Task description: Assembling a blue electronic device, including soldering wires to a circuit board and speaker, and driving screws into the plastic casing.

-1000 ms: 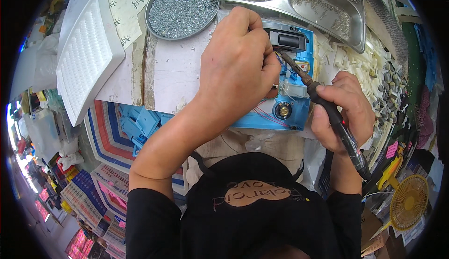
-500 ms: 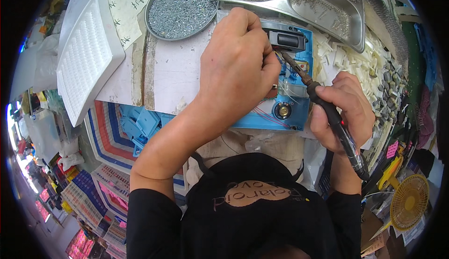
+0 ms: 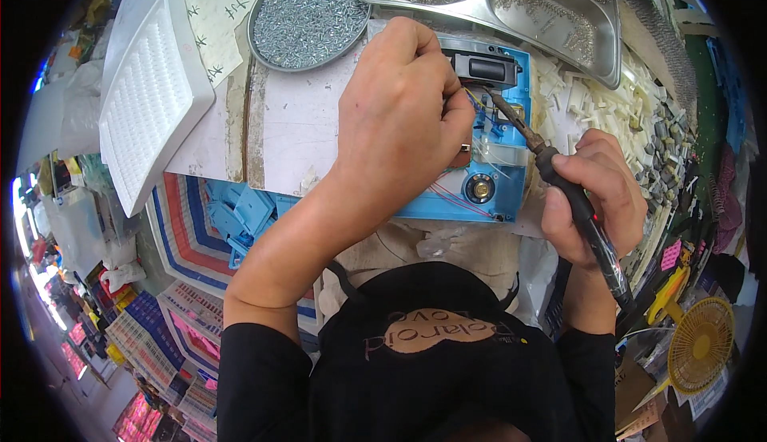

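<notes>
In front of me lies a blue plastic housing [image 3: 515, 182] with a black box-shaped part [image 3: 487, 69], thin wires and a small round speaker [image 3: 479, 189] in it. My right hand [image 3: 595, 198] grips a soldering iron [image 3: 571, 194] by its black handle. The iron's tip points into the housing, close to the wires below the black part. Over the left portion of the housing, my left hand [image 3: 403, 107] is closed with its fingers pinched together near the black part. Whatever those fingers hold is hidden behind the hand.
A round tray of small screws [image 3: 307, 19] and a metal compartment tray [image 3: 487, 3] stand at the back. At left is a white ribbed tray [image 3: 156, 99]. White plastic pieces [image 3: 591, 110] are heaped at right. Blue parts [image 3: 244, 210] fill a striped bag; a yellow fan [image 3: 699, 346] sits lower right.
The soldering iron and my right hand have shifted slightly right, drawing the tip a little away from my left fingers. My left hand stays nearly in place.
</notes>
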Available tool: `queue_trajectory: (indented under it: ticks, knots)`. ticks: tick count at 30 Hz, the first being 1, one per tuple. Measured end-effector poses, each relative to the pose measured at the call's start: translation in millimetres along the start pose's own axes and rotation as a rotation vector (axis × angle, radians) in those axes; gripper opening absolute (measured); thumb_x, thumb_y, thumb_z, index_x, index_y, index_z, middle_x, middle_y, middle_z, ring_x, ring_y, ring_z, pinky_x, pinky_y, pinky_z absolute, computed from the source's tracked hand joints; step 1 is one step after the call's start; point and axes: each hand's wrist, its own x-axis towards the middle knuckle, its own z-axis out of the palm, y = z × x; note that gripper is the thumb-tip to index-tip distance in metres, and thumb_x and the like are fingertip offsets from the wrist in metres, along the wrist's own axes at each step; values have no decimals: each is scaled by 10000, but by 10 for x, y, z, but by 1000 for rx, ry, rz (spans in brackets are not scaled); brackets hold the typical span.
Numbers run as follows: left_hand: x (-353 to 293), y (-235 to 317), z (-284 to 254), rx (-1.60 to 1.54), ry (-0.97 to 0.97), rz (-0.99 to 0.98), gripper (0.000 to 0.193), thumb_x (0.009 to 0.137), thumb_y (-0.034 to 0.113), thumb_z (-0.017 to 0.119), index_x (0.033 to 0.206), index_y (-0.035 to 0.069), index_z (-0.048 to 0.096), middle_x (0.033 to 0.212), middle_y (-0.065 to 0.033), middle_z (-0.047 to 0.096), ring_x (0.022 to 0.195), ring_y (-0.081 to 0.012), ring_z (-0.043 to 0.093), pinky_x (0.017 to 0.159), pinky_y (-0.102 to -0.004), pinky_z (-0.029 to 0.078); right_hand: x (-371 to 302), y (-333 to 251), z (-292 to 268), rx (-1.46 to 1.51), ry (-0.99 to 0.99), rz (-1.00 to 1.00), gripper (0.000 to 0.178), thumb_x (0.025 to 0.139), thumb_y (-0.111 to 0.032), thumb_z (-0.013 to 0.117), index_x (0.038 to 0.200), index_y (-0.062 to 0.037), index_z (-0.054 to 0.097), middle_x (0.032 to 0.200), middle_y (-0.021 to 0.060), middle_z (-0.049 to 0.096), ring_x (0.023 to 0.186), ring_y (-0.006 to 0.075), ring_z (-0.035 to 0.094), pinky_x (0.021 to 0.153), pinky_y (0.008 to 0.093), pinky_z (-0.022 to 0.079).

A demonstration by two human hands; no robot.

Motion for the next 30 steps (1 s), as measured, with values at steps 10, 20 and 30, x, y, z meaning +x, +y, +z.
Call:
queue_trajectory:
  ticks: [10,20,30]
  knots:
    - [-36,9,-43,7,-25,-4,93,740,-17,755,802,-27,685,997,-104,571,775,-204,640,656,-300,534,-54,10,-90,17,33,3,303,761,-29,722,1055,10,662,681,86,583,578,243,541,629,376,474]
    - [-125,231,-231,-92,-358,307,257,726,5,786,968,59,720,991,-91,595,840,-252,635,724,-352,536,-415,21,-323,124,193,188,298,808,-19,703,1088,63,638,768,131,617,678,235,550,714,365,467]
    - [-29,161,-70,-416,-412,-236,109,859,42,763,952,3,721,831,-72,713,693,-121,637,645,-282,522,-454,-159,-33,369,333,513,402,911,-19,731,1294,32,617,1137,132,678,984,161,678,896,277,531]
